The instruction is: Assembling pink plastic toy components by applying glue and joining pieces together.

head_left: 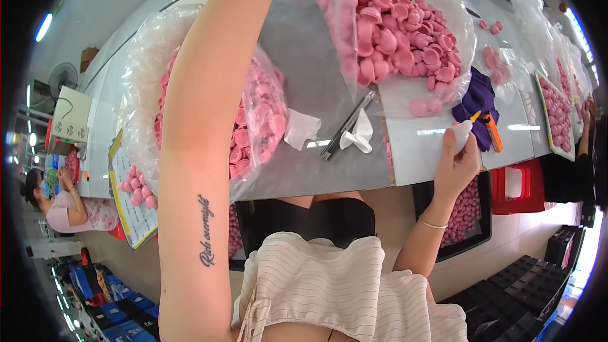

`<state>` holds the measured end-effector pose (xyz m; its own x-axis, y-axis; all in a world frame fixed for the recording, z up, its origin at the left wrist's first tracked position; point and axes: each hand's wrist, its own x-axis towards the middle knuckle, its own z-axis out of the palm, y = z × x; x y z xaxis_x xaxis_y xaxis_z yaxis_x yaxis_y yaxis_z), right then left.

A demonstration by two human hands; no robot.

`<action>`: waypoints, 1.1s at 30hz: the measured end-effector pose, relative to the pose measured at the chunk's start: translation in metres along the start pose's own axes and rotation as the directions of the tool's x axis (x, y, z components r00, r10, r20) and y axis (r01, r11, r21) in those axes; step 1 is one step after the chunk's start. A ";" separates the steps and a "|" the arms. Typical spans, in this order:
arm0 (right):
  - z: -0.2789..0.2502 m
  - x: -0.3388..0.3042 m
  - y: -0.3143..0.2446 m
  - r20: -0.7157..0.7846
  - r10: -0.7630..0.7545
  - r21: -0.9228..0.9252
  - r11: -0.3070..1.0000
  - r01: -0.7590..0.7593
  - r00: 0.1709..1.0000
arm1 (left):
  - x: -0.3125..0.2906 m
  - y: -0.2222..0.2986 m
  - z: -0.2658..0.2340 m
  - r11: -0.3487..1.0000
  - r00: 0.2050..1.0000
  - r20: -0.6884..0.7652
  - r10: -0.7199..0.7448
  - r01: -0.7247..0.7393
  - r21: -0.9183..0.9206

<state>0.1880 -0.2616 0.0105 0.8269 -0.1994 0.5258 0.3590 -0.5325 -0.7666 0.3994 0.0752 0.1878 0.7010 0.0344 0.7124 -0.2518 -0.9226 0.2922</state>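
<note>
My left arm (209,88) reaches up past the top edge, a dark red bead bracelet at its wrist; my left hand lies outside the picture. Low on the right, my right hand (467,159) is closed around a small white squeeze bottle (462,130) with a yellow nozzle. That nozzle is beside a bunched purple cloth (476,96) and an orange tool (492,133) whose kind I cannot make out. Pink rounded, cup-like pieces (396,38) spill from a clear plastic bag at the far middle. More pink pieces (253,130) fill another clear bag, partly hidden behind my left arm.
Crumpled white tissues (360,133) and dark, slim tools (345,128) lie on the grey table (297,174). Black crates (484,215) of pink balls stand below its edge. A yellow-rimmed tray (557,117) is at right. A co-worker (69,206) sits at far left; another person's arm (582,133) shows right.
</note>
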 end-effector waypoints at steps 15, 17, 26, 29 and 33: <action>-0.004 -0.019 -0.029 0.578 -0.057 0.408 0.884 -0.228 0.814 | -0.138 0.017 -0.094 0.887 0.910 0.179 -0.373 0.293 0.357; 0.004 -0.023 -0.047 0.688 -0.117 0.434 0.857 -0.278 0.716 | -0.171 0.037 -0.111 0.884 0.967 0.074 -0.243 0.189 0.427; 0.038 -0.005 -0.063 0.709 -0.119 0.265 0.959 -0.106 0.695 | -0.303 0.104 -0.139 0.957 0.946 0.164 -0.278 0.258 0.134; 0.042 -0.002 -0.064 0.739 -0.113 0.190 0.981 -0.045 0.664 | -0.327 0.075 -0.157 0.896 0.917 0.071 -0.392 0.363 0.256; 0.044 0.003 -0.059 0.756 -0.106 0.102 0.994 0.044 0.646 | -0.353 0.048 -0.164 0.867 0.865 0.125 -0.486 0.461 0.188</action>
<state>0.1887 -0.1945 0.0405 0.8229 0.5500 0.1422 0.4373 -0.4536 -0.7765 0.0301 0.0817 0.0550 0.8120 0.4304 0.3943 0.2302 -0.8569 0.4613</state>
